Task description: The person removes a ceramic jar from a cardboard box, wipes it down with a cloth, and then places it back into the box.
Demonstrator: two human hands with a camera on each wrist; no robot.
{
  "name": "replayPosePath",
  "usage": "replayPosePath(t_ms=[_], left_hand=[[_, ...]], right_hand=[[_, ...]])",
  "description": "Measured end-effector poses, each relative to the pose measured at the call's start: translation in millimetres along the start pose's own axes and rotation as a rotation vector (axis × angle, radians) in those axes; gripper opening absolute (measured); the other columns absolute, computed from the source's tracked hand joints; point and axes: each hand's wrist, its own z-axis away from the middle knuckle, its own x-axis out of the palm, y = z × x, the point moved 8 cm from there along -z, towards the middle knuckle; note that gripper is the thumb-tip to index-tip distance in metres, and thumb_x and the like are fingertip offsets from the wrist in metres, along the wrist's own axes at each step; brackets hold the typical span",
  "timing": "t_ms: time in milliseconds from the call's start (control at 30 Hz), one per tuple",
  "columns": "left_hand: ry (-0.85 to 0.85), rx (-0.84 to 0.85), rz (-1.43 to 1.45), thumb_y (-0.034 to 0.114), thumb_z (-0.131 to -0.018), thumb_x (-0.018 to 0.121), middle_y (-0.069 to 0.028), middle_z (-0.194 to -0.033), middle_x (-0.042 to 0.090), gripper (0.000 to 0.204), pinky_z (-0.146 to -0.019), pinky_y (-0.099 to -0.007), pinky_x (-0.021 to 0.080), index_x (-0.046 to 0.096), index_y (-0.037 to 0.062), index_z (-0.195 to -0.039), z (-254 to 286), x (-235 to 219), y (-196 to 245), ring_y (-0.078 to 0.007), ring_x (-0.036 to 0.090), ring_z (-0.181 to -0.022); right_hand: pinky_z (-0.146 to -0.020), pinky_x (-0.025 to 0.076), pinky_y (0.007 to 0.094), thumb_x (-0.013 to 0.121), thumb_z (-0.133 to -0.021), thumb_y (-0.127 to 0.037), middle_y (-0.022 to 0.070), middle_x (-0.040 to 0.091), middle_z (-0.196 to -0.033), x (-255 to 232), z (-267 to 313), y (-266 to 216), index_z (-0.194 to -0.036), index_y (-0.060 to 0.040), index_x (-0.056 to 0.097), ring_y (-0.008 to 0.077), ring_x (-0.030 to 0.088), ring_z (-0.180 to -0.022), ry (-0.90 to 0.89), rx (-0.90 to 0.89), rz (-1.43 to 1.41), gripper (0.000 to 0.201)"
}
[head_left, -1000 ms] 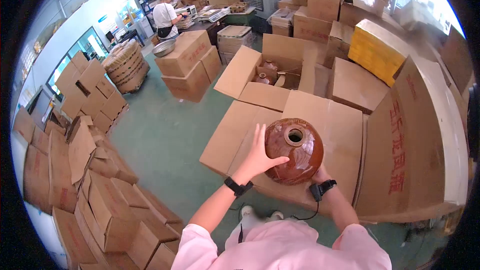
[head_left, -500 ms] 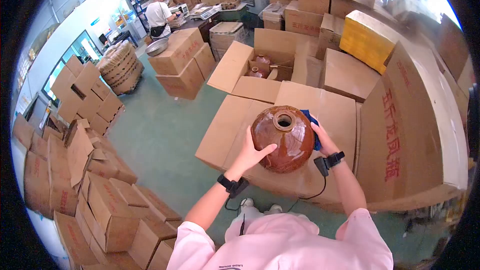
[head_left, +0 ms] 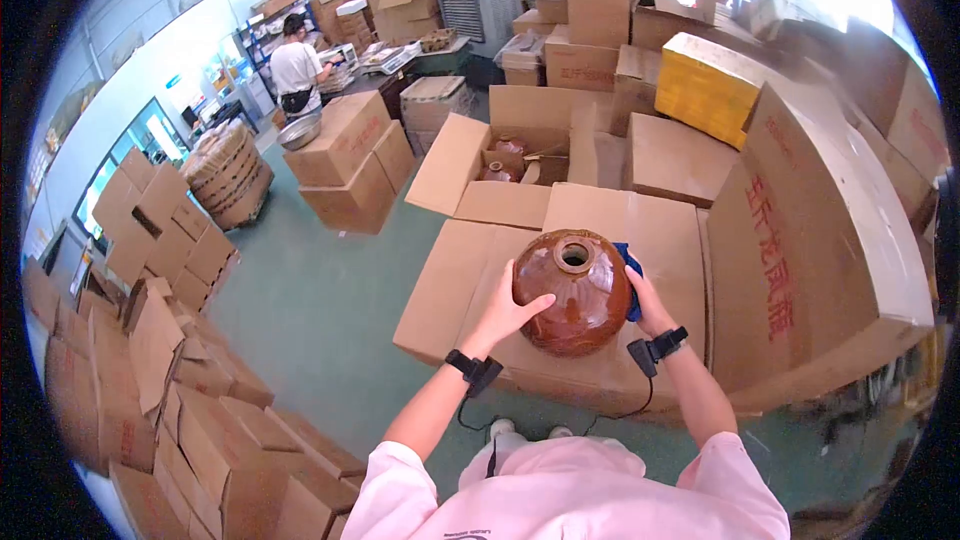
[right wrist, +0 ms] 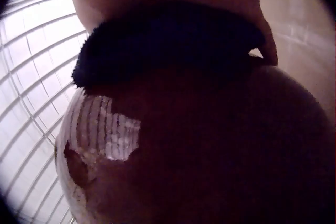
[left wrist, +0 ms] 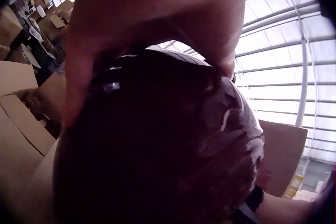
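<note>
A glossy reddish-brown ceramic jar (head_left: 572, 312), round-bodied with a short open neck, is between my two hands above a cardboard box. My left hand (head_left: 508, 308) grips its left side, thumb across the near shoulder; the left wrist view shows the thumb and fingers spread over the jar (left wrist: 157, 145). On the opposite side, my right hand (head_left: 652, 308) holds a dark blue cloth (head_left: 633, 275) against the glaze. In the right wrist view the cloth (right wrist: 173, 40) lies between that hand and the jar's curved wall, covering most of the fingers.
Under the jar is a closed cardboard box (head_left: 465, 285). Beyond it, an open carton (head_left: 505, 205) contains similar brown jars (head_left: 500, 172). A tall cardboard panel (head_left: 800, 250) with red lettering stands at right. Stacked boxes (head_left: 215, 440) line the left; another person (head_left: 297, 70) stands farther back.
My right hand came up from beneath the jar to its right side, bringing the blue cloth into sight. The jar turned slightly between my hands, and the head view shifted.
</note>
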Motion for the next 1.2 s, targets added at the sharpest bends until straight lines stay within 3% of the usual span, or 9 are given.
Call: replayPosePath(t_ms=[167,367,533,567,667,800,967,1033,1200], left_hand=[[-0.199,0.075,0.037,0.03,-0.082,0.079,-0.0192,-0.144,0.041,0.088,-0.112,-0.0414,0.034,0.026,-0.0004,-0.145,-20,-1,-3,-0.0279,0.04,-0.135],[-0.482,0.075,0.086,0.03,-0.088,0.073,-0.0165,-0.148,0.036,0.084,-0.115,-0.0404,0.028,0.022,0.0013,-0.148,-44,3,-10,-0.0262,0.033,-0.139],[-0.607,0.096,0.133,0.034,-0.091,0.068,-0.0159,-0.151,0.033,0.082,-0.117,-0.0387,0.025,0.021,0.0009,-0.15,-71,6,-27,-0.0255,0.029,-0.141],[-0.631,0.101,0.131,0.034,-0.092,0.067,-0.0158,-0.151,0.032,0.081,-0.117,-0.0383,0.024,0.021,0.001,-0.15,-75,7,-27,-0.0252,0.029,-0.142],[-0.68,0.083,0.145,0.031,-0.092,0.068,-0.0148,-0.151,0.033,0.079,-0.117,-0.0372,0.024,0.023,0.0014,-0.15,-84,10,-21,-0.0244,0.03,-0.141],[-0.776,0.069,0.133,0.028,-0.091,0.069,-0.0138,-0.15,0.036,0.077,-0.116,-0.0363,0.026,0.027,0.0017,-0.149,-95,14,-19,-0.0234,0.033,-0.14],[-0.831,0.075,0.152,0.029,-0.088,0.072,-0.014,-0.148,0.039,0.079,-0.115,-0.0359,0.028,0.029,0.0019,-0.148,-107,19,-20,-0.0234,0.036,-0.138],[-0.834,0.086,0.166,0.031,-0.087,0.072,-0.0164,-0.148,0.038,0.082,-0.115,-0.0366,0.028,0.027,0.0018,-0.149,-106,20,-17,-0.0252,0.035,-0.139],[-0.708,0.076,0.125,0.034,-0.087,0.072,-0.0206,-0.151,0.035,0.085,-0.116,-0.0383,0.028,0.027,-0.0037,-0.148,-107,15,-31,-0.0281,0.033,-0.141]], right_hand=[[-0.115,0.026,0.0343,0.051,-0.101,-0.029,0.007,0.038,-0.149,9,28,-1,-0.15,-0.0063,0.03,0.0194,0.033,-0.138,0.114,-0.109,0.003,0.058],[-0.115,0.026,0.0354,0.05,-0.101,-0.032,0.0065,0.036,-0.15,22,59,2,-0.151,-0.0074,0.026,0.0199,0.033,-0.139,0.337,-0.19,0.084,0.06],[-0.114,0.03,0.0351,0.054,-0.1,-0.027,0.0115,0.037,-0.148,40,78,9,-0.152,-0.0056,0.019,0.0216,0.037,-0.135,0.524,-0.215,0.038,0.066],[-0.114,0.03,0.0355,0.053,-0.1,-0.025,0.0123,0.037,-0.148,28,75,30,-0.152,-0.0048,0.019,0.022,0.037,-0.135,0.568,-0.225,0.07,0.065],[-0.114,0.028,0.0361,0.052,-0.101,-0.026,0.0131,0.034,-0.15,57,95,13,-0.152,-0.0041,0.019,0.0235,0.036,-0.136,0.692,-0.259,0.12,0.065],[-0.117,0.023,0.0369,0.051,-0.101,-0.026,0.0143,0.027,-0.153,57,100,36,-0.153,-0.0037,0.018,0.0254,0.029,-0.14,0.761,-0.302,0.138,0.065],[-0.119,0.016,0.0371,0.047,-0.102,-0.029,0.0157,0.022,-0.156,64,107,39,-0.153,-0.0036,0.018,0.0266,0.022,-0.144,0.872,-0.225,0.326,0.064],[-0.119,0.016,0.0371,0.045,-0.103,-0.031,0.0159,0.023,-0.156,66,106,37,-0.153,-0.0035,0.019,0.027,0.021,-0.144,0.855,-0.271,0.292,0.062],[-0.119,0.016,0.036,0.042,-0.104,-0.03,0.0153,0.027,-0.156,62,112,30,-0.15,-0.0013,0.028,0.025,0.022,-0.145,0.894,-0.28,0.334,0.056]])
